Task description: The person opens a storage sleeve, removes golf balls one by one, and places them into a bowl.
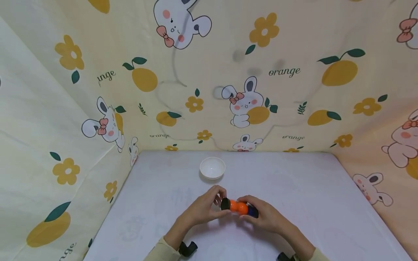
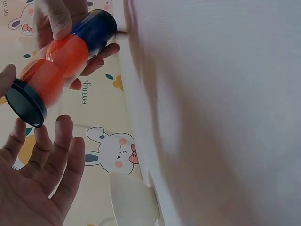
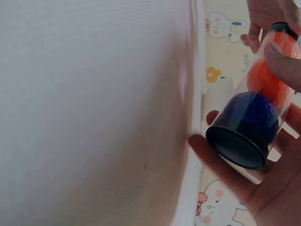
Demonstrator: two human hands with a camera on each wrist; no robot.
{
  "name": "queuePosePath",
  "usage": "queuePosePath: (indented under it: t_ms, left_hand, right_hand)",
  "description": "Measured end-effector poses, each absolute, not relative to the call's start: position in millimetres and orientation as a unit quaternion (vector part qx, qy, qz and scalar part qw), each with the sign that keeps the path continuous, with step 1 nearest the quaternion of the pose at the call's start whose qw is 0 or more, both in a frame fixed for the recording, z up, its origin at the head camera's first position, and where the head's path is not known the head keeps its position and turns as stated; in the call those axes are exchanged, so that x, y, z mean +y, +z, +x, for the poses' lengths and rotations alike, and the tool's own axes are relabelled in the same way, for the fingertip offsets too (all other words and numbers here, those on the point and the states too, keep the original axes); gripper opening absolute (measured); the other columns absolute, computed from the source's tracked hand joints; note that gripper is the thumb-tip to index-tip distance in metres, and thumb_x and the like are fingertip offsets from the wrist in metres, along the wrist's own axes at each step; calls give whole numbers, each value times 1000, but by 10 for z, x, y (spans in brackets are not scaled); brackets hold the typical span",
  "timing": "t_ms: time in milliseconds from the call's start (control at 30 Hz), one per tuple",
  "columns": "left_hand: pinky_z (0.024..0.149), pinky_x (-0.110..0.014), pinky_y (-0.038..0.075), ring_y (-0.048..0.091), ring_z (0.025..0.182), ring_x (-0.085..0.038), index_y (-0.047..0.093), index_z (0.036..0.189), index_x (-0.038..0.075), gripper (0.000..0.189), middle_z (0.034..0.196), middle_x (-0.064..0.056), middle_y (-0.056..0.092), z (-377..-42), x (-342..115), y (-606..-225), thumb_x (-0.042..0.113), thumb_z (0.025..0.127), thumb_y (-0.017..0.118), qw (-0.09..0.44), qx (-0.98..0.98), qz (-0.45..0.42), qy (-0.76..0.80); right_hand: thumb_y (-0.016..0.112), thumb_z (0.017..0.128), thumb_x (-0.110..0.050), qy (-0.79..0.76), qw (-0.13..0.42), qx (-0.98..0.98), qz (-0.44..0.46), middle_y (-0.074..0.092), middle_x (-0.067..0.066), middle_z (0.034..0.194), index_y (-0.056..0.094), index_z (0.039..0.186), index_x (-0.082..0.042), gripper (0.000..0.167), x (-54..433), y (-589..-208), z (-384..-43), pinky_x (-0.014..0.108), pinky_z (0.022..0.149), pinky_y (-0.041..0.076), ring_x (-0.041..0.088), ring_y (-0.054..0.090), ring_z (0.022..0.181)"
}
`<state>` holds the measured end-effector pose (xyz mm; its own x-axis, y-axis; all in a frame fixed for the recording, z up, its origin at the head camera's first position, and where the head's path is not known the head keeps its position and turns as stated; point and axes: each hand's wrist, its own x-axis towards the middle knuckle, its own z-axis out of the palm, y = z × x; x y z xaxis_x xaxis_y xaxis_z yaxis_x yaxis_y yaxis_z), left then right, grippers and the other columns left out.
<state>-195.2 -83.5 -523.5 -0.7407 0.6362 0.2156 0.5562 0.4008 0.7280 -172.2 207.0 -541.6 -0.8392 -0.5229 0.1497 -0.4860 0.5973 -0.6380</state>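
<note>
A clear plastic tube with black end caps and two orange balls and a blue ball inside (image 1: 241, 208) is held between both hands above the table. My right hand (image 1: 269, 216) grips its blue-ball end, thumb lying along the side in the right wrist view and fingers around the underside. At the other end, the left hand (image 1: 203, 208) has its thumb and fingertips on opposite edges of the black cap (image 2: 24, 104), pinching it. The remaining left fingers are spread beside the cap in the left wrist view. Both caps are on the tube.
A small white bowl (image 1: 212, 169) stands on the white-covered table (image 1: 277, 174), beyond the hands. Patterned cloth with rabbits and oranges (image 1: 212, 108) walls in the back and both sides.
</note>
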Motion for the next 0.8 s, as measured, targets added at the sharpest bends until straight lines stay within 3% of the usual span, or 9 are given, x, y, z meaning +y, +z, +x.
queuePosePath:
  t_ms: [200,333,567,700,800]
  left_hand:
    - [87,-37,60,61,99,-7,46,121,28,48,114,11,54,-1952,-818,-5219,39,95,85,59,842,356,402]
    - [83,-35,59,60,94,-6,48,118,27,46,110,11,55,-1959,-807,-5212,41,94,85,63,842,359,397]
    - [79,-23,56,63,89,-11,53,116,19,46,104,10,56,-1973,-788,-5231,36,92,88,55,833,374,404]
    - [78,-24,56,63,88,-17,54,116,11,47,102,9,55,-1989,-776,-5237,30,91,90,53,820,387,419]
    - [77,-26,57,59,88,-12,55,113,10,45,100,7,54,-1999,-765,-5253,25,89,91,47,809,398,431]
  right_hand:
    - [79,99,-42,-332,7,896,-294,69,-7,138,61,142,-30,49,2080,-5407,-1691,59,102,55,22,68,121]
    - [79,99,-45,-326,10,897,-299,68,-8,138,60,142,-30,49,2092,-5404,-1690,57,103,55,19,67,121]
    - [84,93,-50,-322,1,896,-307,68,-13,133,62,140,-30,56,2097,-5430,-1688,46,99,58,10,66,116]
    - [80,96,-47,-317,-17,893,-319,70,-9,134,63,141,-27,52,2096,-5439,-1688,48,99,58,13,67,117]
    - [81,96,-43,-318,-29,889,-328,70,-8,133,64,141,-24,51,2093,-5444,-1692,47,100,58,14,68,117]
